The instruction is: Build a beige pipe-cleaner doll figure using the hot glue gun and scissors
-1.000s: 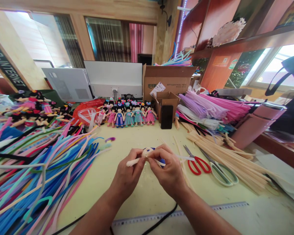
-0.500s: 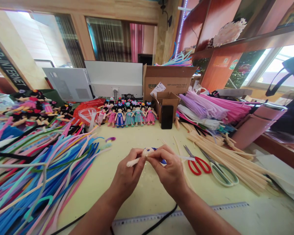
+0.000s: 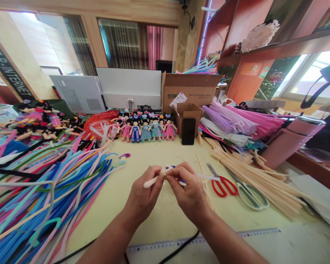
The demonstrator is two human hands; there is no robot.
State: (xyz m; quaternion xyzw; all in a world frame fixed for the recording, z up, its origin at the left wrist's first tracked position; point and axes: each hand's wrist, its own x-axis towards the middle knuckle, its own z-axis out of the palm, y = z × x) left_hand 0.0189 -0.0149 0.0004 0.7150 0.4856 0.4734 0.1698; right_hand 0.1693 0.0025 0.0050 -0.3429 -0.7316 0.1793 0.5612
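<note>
Fuzzy pipe cleaners [image 3: 44, 183] lie on the smooth matt tabletop [image 3: 165, 216]; scissors [image 3: 222, 183] have glossy plastic handles and metal blades; box [image 3: 191, 90] is cardboard.

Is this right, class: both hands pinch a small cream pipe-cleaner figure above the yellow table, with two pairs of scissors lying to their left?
Not quite. In the head view the red scissors and green scissors lie right of the hands; the rest holds.

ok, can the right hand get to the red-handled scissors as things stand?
Probably yes, once it lets go. The red-handled scissors lie flat on the table just right of the right hand, nothing between them. But that hand and the left hand are both pinching the small pipe-cleaner figure.
</note>
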